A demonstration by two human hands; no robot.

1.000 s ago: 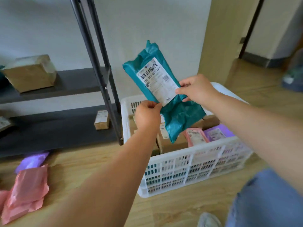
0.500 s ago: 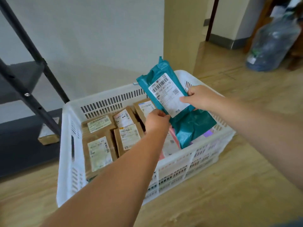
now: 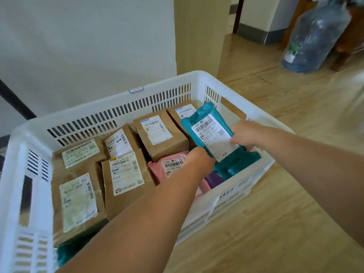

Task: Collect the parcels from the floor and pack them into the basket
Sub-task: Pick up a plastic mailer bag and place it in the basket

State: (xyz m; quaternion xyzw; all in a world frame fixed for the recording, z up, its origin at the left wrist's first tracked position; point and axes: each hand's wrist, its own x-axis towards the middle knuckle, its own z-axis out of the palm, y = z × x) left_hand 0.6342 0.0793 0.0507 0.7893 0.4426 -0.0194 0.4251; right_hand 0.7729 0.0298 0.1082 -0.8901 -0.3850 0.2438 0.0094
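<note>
— Where is the teal mailer bag (image 3: 213,134)?

— At the right end of the white plastic basket (image 3: 98,112), tilted, label up, with its lower end below the rim.

— Who has it?

— Both hands. The left hand (image 3: 199,160) grips the near left edge, fingers curled under it. The right hand (image 3: 244,134) pinches the right edge, its fingers (image 3: 234,140) clamped on the white label.

— Is it lying on anything?

— I cannot tell. A purple mailer (image 3: 215,179) and a pink mailer (image 3: 157,168) lie just below it.

— And the rest of the basket?

— Labelled cardboard boxes (image 3: 126,174) packed side by side, filling the left and the middle.

— Around it?

— The basket stands on a wooden floor (image 3: 285,194); a large bottle wrapped in clear plastic (image 3: 315,36) stands well apart, far right.
</note>
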